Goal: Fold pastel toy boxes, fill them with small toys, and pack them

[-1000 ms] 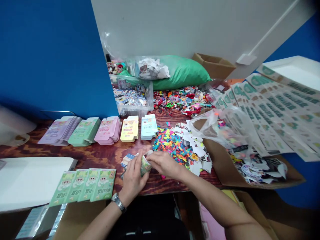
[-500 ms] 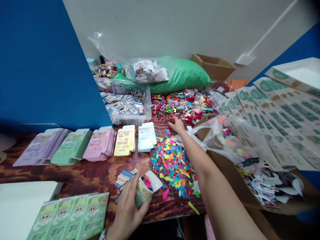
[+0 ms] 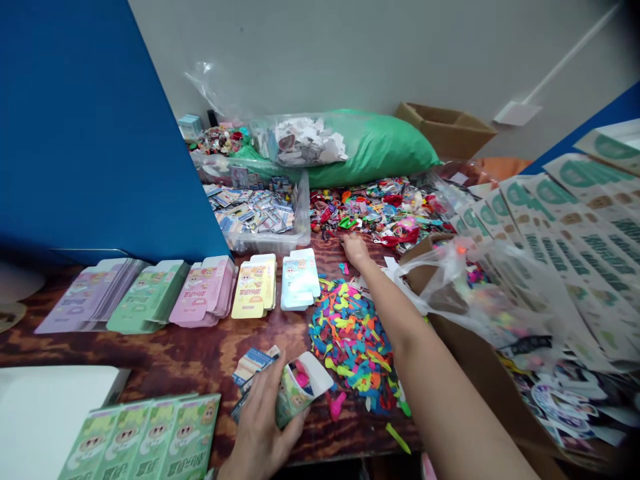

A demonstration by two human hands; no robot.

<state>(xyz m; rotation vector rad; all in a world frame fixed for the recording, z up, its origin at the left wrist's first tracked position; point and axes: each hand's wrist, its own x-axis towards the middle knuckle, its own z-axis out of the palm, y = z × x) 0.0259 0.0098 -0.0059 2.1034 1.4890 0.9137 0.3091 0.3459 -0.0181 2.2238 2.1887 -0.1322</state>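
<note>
Across a dark wood-grained tabletop (image 3: 200,353), seen from the head camera, the left hand (image 3: 260,420) closes around a small green printed carton (image 3: 295,393) near the table's front edge. Its white flap stands open, and bright pink pieces show inside. A small stack of blue printed cards (image 3: 253,365) lies just beside that hand. The right arm stretches across the table, with the right hand (image 3: 356,250) low at the edge of a mound of mixed colourful trinkets (image 3: 380,213); whether it pinches anything cannot be told. A heap of multicoloured balloons (image 3: 350,347) lies between the two hands.

Flat stacks of lilac cartons (image 3: 90,297), green cartons (image 3: 147,297), pink cartons (image 3: 203,293), yellow cartons (image 3: 255,287) and pale blue cartons (image 3: 300,280) stand in a row behind. Four flat green cartons (image 3: 140,437) lie at the front, beside a white board (image 3: 50,407). Farther back sit a clear plastic tub of printed packets (image 3: 255,213) and a stuffed green sack (image 3: 380,150). To the right, printed sheets (image 3: 575,247) fan over a clear plastic bag (image 3: 475,287) and a cardboard tray of white-edged stickers (image 3: 565,400).
</note>
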